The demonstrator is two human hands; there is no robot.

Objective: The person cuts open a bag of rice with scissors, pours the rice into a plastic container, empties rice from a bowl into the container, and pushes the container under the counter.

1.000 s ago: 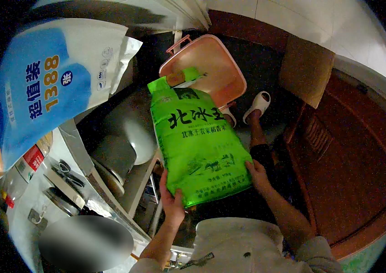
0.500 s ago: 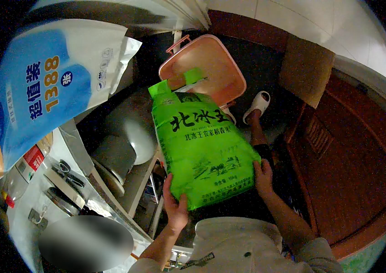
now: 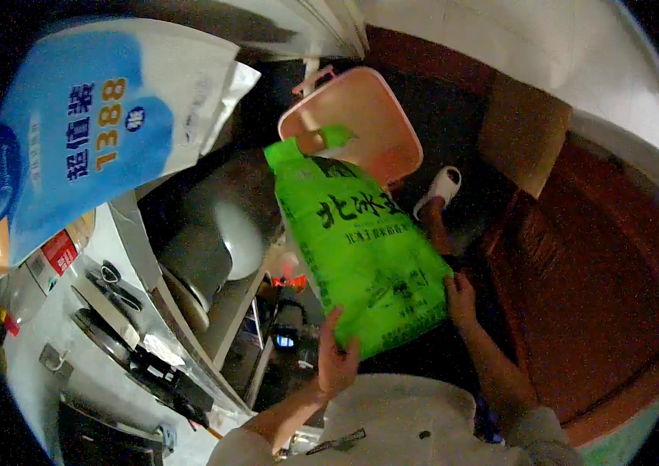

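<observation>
A green rice bag [image 3: 368,256] with black Chinese lettering slants between my two hands. My left hand [image 3: 337,361] grips its lower left corner, thumb and fingers on either side. At the lower right corner, my right hand [image 3: 461,301] has hold of the edge. The bag's far end, with its handle loop, reaches over the rim of a pink plastic bin [image 3: 415,155]. I cannot make out whether that end is open or what lies in the bin's bottom.
On the left, a large blue-and-white package [image 3: 159,116] stands over a counter [image 3: 31,365] holding knives [image 3: 108,311], scissors [image 3: 120,283] and a bottle. Below is an open cabinet shelf [image 3: 240,326]. A slippered foot [image 3: 442,190] is beside the bin; a brown wooden panel [image 3: 593,295] stands right.
The rice bag's near end has shifted right, with my left hand moving right along with it. More of the cabinet's inside shows. Both hands keep their hold.
</observation>
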